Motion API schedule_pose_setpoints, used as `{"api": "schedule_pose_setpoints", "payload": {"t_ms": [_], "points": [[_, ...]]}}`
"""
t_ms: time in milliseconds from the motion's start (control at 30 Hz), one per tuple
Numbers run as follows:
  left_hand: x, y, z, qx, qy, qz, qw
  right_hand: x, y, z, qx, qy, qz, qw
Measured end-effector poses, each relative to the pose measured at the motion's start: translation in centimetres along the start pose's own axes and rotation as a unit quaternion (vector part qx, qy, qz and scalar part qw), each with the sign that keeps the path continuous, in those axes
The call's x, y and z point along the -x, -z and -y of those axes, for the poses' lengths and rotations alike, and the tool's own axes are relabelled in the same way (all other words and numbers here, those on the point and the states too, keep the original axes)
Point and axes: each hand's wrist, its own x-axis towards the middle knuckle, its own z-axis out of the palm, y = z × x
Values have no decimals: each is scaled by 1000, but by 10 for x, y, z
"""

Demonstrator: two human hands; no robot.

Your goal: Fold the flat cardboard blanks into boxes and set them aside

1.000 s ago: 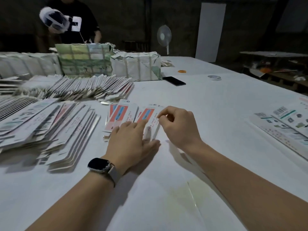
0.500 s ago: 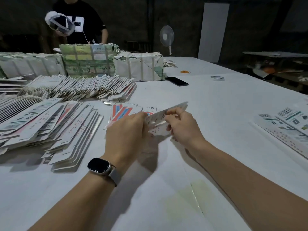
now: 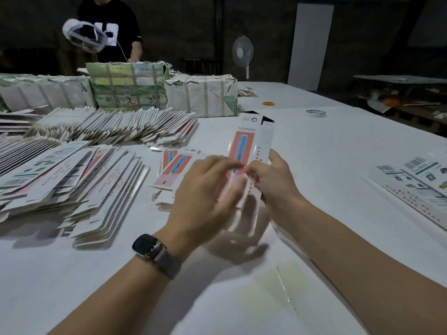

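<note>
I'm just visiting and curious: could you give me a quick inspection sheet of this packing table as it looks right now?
Surface: white table, large, faint yellowish stain near the front edge.
Job's things: one cardboard blank raised off the table in both hands; small pile of flat blanks beside it; fanned stacks of blanks on the left.
Clutter: strapped bundles, tape roll, printed sheets on the right.
Grippers: left hand blurred, at the blank's near end; right hand grips its right edge.
Cables: nothing seen on the table.
Surroundings: dim room, standing fan, another person behind the bundles.
</note>
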Motion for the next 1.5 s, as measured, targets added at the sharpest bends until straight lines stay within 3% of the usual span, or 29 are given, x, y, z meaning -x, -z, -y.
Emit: {"api": "schedule_pose_setpoints", "payload": {"t_ms": [100, 167, 233, 367, 533, 800, 933, 1067, 1300, 1500], "points": [[-7, 2, 9, 111, 161, -48, 980, 10, -6, 4, 2, 8, 84, 996], [-8, 3, 14, 243, 254, -45, 935, 15, -9, 4, 20, 11, 135, 991], [-8, 4, 17, 296, 295, -44, 907, 18, -10, 4, 47, 12, 168, 985], [-8, 1, 21, 340, 296, -50, 891, 18, -11, 3, 75, 25, 155, 985], [-9, -4, 20, 337, 289, -58, 894, 15, -8, 2, 58, 47, 102, 992], [-6, -2, 15, 369, 311, -48, 874, 16, -8, -2, -33, 10, 128, 991], [-6, -2, 14, 409, 315, -40, 856, 15, -7, 0, -13, 48, 116, 992], [-7, -3, 11, 409, 286, -37, 866, 15, -5, -2, 51, 91, 81, 991], [-6, -7, 9, 348, 215, -77, 909, 23, -16, -6, 83, 110, 142, 980], [-4, -8, 14, 381, 264, -52, 884, 31, -20, -4, 43, 104, 189, 976]]}}
